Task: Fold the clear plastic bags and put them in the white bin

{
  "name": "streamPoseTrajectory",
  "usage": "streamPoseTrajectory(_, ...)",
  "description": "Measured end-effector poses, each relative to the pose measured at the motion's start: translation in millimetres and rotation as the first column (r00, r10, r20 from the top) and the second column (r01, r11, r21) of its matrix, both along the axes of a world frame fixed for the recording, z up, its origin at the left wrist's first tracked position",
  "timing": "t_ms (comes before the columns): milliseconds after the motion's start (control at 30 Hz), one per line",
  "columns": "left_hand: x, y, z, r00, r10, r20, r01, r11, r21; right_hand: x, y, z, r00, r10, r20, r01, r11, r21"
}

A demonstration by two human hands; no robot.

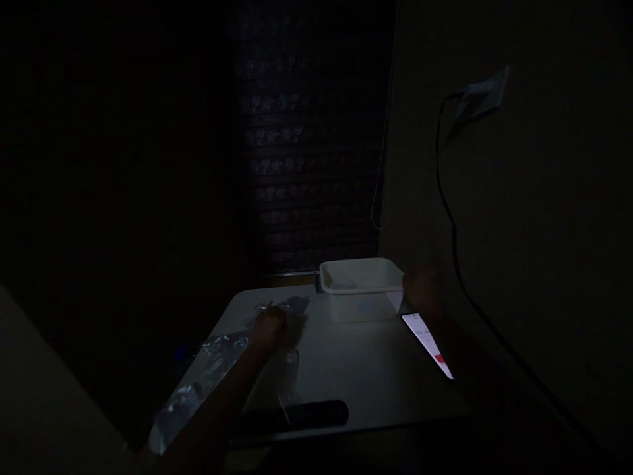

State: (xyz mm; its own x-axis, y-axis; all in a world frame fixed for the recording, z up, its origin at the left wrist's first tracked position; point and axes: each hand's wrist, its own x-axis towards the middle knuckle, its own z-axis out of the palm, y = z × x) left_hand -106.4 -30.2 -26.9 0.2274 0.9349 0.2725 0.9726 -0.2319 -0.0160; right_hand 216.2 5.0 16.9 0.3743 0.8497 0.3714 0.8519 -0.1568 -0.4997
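Note:
The scene is very dark. My left hand is closed over the left part of a white table, among crumpled clear plastic; exactly what its fingers hold is too dim to make out. My right hand is a dark blur at the right side of a white plastic bin, and its fingers cannot be told apart. Some faint clear material shows inside the bin. A phone with a lit screen lies at the table's right edge, just below my right hand, partly covered by the dark forearm.
A dark slot runs along the table's near edge. Behind the table hangs a patterned blind with a cord. On the right wall, a black cable hangs from a socket and runs down beside the table.

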Motion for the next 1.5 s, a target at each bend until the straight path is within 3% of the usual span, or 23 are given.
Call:
streamPoseTrajectory(100,-10.2,-8.8,0.5,0.995,0.043,-0.095,-0.044,0.999,-0.013,-15.4,-15.7,8.6,0.997,0.020,0.076,-0.035,0.979,0.203)
streamPoseTrajectory(200,-13.3,-15.1,1.4,0.987,0.085,-0.136,-0.089,0.996,-0.026,-42.9,-30.2,9.1,0.971,0.182,0.153,-0.211,0.956,0.202)
streamPoseTrajectory(300,-12.4,-19.2,1.9,0.986,0.104,-0.133,-0.110,0.993,-0.044,-76.7,-40.5,-0.4,0.931,0.305,0.198,-0.313,0.950,0.010)
streamPoseTrajectory(433,-9.0,-19.8,-0.7,0.991,0.097,-0.093,-0.103,0.993,-0.057,-118.3,-45.6,-21.2,0.769,0.562,0.304,-0.514,0.827,-0.229)
streamPoseTrajectory(533,-6.7,-16.9,-5.0,0.991,0.100,-0.085,-0.105,0.993,-0.057,-143.2,-44.2,-35.6,0.683,0.648,0.337,-0.567,0.761,-0.314)
streamPoseTrajectory(633,-6.5,-13.0,-9.3,0.992,0.095,-0.088,-0.099,0.994,-0.043,-164.6,-40.0,-44.2,0.634,0.682,0.364,-0.607,0.731,-0.312)
streamPoseTrajectory(800,-8.5,-10.5,-15.1,0.988,0.138,-0.064,-0.139,0.990,-0.009,-193.5,-26.8,-53.8,0.685,0.650,0.330,-0.587,0.760,-0.279)
streamPoseTrajectory(933,-5.5,-11.1,-20.1,0.994,0.044,-0.101,-0.048,0.998,-0.034,-202.1,-14.9,-66.1,0.730,0.611,0.308,-0.531,0.790,-0.308)
streamPoseTrajectory(1033,-1.4,-10.4,-21.5,0.996,0.033,-0.082,-0.033,0.999,-0.003,-198.7,-7.9,-69.2,0.706,0.641,0.302,-0.580,0.768,-0.272)
streamPoseTrajectory(1233,1.4,-12.6,-19.1,0.996,0.080,0.047,-0.077,0.996,-0.049,-177.2,3.3,-57.7,0.634,0.773,0.033,-0.739,0.618,-0.267)
streamPoseTrajectory(1333,5.8,-15.9,-17.4,0.996,0.022,0.086,-0.013,0.995,-0.099,-163.0,2.3,-48.2,0.551,0.802,-0.230,-0.832,0.508,-0.223)
streamPoseTrajectory(1400,12.4,-17.2,-15.4,0.993,-0.019,0.118,0.029,0.996,-0.089,-152.5,-1.2,-40.4,0.473,0.756,-0.451,-0.878,0.449,-0.168)
streamPoseTrajectory(1500,25.7,-15.8,-12.5,0.976,-0.089,0.197,0.097,0.995,-0.031,-134.8,-7.4,-29.5,0.372,0.642,-0.670,-0.884,0.465,-0.045)
